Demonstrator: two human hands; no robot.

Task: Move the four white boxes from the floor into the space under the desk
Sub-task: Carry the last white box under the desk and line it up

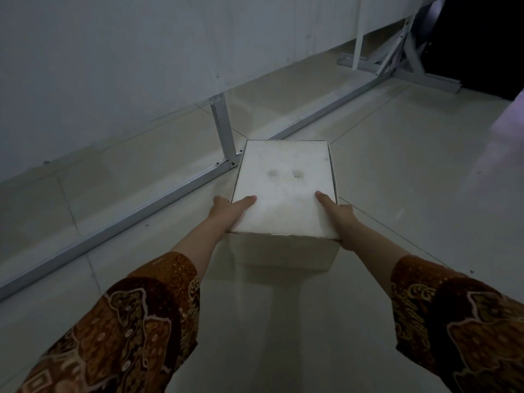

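One white box [283, 182] with two faint smudges on its lid sits in the middle of the head view, low over the pale tiled floor. My left hand [229, 211] grips its left side with the thumb on the lid. My right hand [340, 217] grips the right side the same way. The box's far edge reaches the grey metal floor rail [113, 225] of the desk frame, beside a short upright leg [224, 129]. I cannot tell whether the box rests on the floor or hangs just above it. No other white box is in sight.
A white wall [127, 66] runs behind the rail. At the top right stand crossed metal braces [405, 55], a white upright leg [357, 32] and a dark object [482, 43]. Tiled floor [411, 154] stretches to the right.
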